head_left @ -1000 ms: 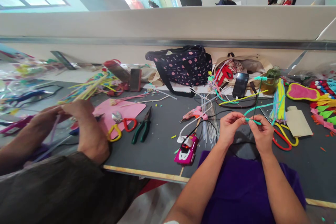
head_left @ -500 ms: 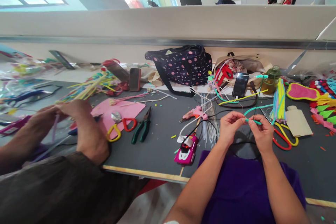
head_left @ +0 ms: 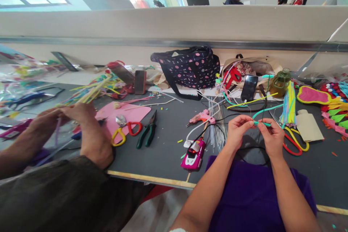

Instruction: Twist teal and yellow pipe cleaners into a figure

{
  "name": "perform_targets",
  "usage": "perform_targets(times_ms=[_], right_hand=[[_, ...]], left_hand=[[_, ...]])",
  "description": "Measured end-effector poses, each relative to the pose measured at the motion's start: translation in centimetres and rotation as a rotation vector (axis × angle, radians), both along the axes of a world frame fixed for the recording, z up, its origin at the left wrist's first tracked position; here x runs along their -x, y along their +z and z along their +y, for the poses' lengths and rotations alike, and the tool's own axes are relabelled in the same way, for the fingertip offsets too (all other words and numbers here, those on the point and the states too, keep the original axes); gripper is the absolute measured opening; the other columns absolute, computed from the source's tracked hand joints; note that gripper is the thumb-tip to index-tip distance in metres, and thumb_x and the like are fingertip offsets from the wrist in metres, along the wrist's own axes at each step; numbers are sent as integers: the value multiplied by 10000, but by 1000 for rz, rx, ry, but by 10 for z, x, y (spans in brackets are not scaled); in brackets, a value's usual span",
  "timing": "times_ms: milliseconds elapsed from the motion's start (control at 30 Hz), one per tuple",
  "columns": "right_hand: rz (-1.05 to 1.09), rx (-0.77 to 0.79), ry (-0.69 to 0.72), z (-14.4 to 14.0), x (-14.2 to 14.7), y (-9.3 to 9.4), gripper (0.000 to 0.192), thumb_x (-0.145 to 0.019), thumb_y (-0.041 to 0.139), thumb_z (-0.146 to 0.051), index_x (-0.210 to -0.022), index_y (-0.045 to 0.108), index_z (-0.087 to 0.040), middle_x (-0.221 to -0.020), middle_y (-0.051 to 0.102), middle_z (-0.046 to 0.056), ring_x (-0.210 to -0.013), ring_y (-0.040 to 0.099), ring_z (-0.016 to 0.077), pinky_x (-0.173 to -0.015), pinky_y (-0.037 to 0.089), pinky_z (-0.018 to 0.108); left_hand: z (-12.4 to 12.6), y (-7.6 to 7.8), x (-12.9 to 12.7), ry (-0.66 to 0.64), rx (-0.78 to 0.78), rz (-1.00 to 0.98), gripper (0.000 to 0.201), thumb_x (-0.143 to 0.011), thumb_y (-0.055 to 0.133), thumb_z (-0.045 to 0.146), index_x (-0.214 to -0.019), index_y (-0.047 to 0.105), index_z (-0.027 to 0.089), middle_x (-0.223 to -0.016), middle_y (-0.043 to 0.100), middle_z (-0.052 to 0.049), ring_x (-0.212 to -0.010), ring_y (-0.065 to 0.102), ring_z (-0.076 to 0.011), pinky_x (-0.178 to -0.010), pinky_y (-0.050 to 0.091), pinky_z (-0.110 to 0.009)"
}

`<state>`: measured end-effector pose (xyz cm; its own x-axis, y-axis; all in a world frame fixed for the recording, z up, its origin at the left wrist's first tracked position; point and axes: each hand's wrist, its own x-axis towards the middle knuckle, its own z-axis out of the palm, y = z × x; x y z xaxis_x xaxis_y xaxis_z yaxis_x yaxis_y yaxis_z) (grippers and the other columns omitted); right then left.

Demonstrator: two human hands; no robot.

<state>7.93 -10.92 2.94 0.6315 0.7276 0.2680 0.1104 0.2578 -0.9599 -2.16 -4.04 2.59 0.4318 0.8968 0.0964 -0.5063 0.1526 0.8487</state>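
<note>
A grey worktable stretches around the worker's left hand and right hand, the centre of every clock direction here. One navy bag, printed with pink shapes, sits at 10 o'clock. At 9 o'clock, two hands of a co-worker hold one lilac strip. Each of the worker's hands narrows to a fingertip pinch, gripping one teal strip between them. Two pairs of scissors with red and yellow handles lie at 4 and 9 o'clock; one pair of green-handled pliers also rests at 9. One magenta device sits at 8, one green bottle at 1, one dark phone at 12, one pink glue gun at 9. One thin dark green stem rises past the fingertips toward 12, leaning slightly to 1, a teal piece at its upper end. The teal strip crosses the stem, its long axis running nearly 9 to 3; the fingers hide whether it wraps around. Red marks on clear plastic at 2 o'clock are too small to read.
</note>
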Motion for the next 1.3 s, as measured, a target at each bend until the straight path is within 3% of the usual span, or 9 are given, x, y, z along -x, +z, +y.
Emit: perform_targets(times_ms=[233,600,800,1300], right_hand=[[-36,-2,-38,1,-1,0,174,-765,693,-348,-820,663,-185,-745,675,2,-637,608,125,-596,492,236],[-2,14,-11,0,-1,-1,200,-753,703,-374,-823,663,-191,-722,668,2,-622,616,136,-593,499,250],[22,-35,55,2,-3,-3,206,-742,716,-354,-875,677,-201,-804,703,11,-600,603,121,-578,497,251],[38,-33,79,4,-4,-9,209,-761,693,-371,-881,677,-199,-720,672,1,-566,563,116,-530,468,240]], left_hand=[[2,-2,-2,-15,-17,12,200,-633,812,245,-767,698,150,-731,664,1,-616,615,-106,-650,508,-241],[0,-1,-2,6,17,29,190,-614,818,223,-746,703,151,-712,671,1,-600,611,-102,-644,499,-237],[1,1,-1,21,60,-3,195,-598,823,227,-724,695,152,-698,665,6,-600,608,-102,-643,502,-240],[-1,1,-1,31,32,8,212,-592,823,236,-719,678,147,-724,663,1,-610,602,-102,-640,506,-238]])
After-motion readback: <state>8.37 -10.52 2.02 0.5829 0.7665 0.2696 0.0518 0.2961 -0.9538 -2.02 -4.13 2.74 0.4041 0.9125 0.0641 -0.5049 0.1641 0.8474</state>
